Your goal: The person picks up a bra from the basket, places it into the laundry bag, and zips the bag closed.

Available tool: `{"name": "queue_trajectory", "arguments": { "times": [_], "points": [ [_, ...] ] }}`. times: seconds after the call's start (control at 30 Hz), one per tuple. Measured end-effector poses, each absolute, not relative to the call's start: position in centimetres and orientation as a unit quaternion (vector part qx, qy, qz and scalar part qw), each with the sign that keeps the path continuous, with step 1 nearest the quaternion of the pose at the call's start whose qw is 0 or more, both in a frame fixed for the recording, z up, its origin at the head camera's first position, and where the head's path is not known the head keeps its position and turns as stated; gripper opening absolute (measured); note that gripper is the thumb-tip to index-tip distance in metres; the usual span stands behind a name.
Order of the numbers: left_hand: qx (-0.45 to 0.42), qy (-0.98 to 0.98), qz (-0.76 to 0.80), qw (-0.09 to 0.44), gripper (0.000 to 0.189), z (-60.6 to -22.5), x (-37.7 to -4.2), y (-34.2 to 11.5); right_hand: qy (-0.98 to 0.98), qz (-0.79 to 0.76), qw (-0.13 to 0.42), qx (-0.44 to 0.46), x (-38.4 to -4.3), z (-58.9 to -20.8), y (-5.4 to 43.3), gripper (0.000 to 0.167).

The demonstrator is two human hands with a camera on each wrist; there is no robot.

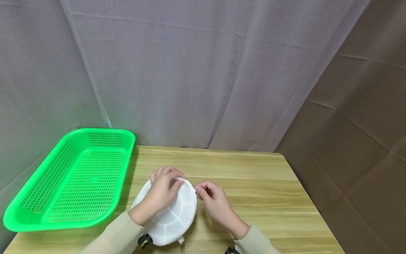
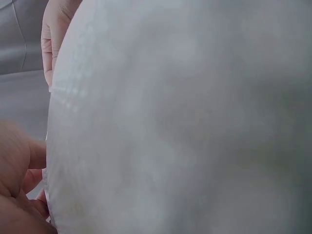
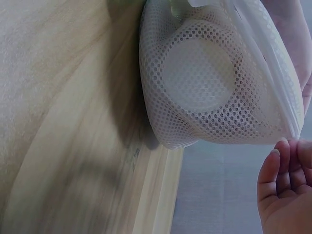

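Observation:
A round white mesh laundry bag (image 1: 177, 215) stands above the wooden table between my hands, its flat lid facing up toward me. My left hand (image 1: 163, 188) grips its far rim, thumb on the lid and fingers over the edge. At the right side of the rim, my right hand (image 1: 214, 201) pinches the zipper end between thumb and fingertips. The right wrist view shows the zipper (image 3: 278, 73) running along the rim down to those fingertips. Through the mesh side, a pale round shape (image 3: 197, 75) shows. The bag's lid (image 2: 170, 122) fills most of the left wrist view, blurred.
A green plastic basket (image 1: 127, 180) with perforated walls stands on the left of the wooden table (image 1: 253, 183). Grey cloth (image 1: 177, 70) hangs behind the table, and brown cloth (image 1: 358, 141) hangs along the right. A small white tag (image 1: 181, 240) sticks out from the bag's near edge.

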State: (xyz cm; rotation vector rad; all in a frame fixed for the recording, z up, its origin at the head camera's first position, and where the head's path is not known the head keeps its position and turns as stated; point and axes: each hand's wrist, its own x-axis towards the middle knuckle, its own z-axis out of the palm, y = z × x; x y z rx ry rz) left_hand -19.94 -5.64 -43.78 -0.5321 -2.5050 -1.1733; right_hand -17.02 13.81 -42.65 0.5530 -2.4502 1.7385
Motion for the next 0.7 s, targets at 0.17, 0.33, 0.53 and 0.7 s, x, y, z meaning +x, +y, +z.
{"name": "queue_trajectory", "arguments": {
  "times": [0.17,0.33,0.53,0.7],
  "points": [
    [-0.174,-0.871,-0.427,0.167,0.01,-43.9,-20.1,-5.8,-0.804,0.564,0.048,0.183,-17.0,-42.8,13.8,0.007],
    [-0.155,-0.864,-0.445,0.175,0.009,-44.1,-20.5,-6.2,-0.805,0.561,0.051,0.186,-16.9,-42.9,13.7,0.007],
    [-0.15,-0.863,-0.451,0.172,0.007,-44.1,-20.7,-6.3,-0.807,0.558,0.056,0.183,-16.9,-43.0,13.7,0.008],
    [-0.146,-0.863,-0.454,0.167,0.008,-44.2,-20.8,-6.5,-0.808,0.558,0.051,0.184,-17.5,-44.1,13.9,0.007]
  ]
}}
